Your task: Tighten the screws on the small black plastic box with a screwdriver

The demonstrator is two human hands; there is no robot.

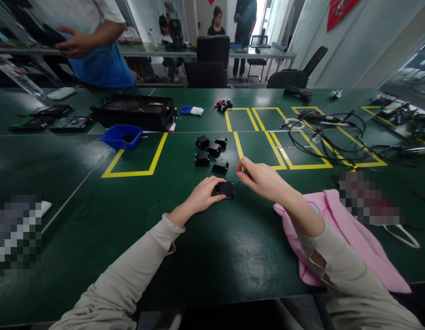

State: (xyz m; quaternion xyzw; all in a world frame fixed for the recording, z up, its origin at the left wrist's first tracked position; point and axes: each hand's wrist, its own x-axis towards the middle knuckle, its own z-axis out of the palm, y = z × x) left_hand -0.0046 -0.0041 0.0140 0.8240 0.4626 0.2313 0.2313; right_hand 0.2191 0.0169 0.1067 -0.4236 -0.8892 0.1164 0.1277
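My left hand (207,193) grips a small black box (225,189) against the green tabletop, thumb on the near side and fingers on the far side. Just right of that box, my right hand (260,178) is closed around a small screwdriver (237,184). Its thin shaft points down at the box's right side; the handle is mostly hidden by my fingers, and I cannot tell whether the tip touches. Beyond my hands lies a loose group of several similar black boxes (214,148).
A pink cloth (322,220) lies under my right forearm. Cables (322,133) spread over yellow-taped areas at the right. A blue scoop-like tray (122,137), black cases (136,111), a glove (191,110) and screwdrivers (223,105) lie farther back. A person (95,41) stands across the table.
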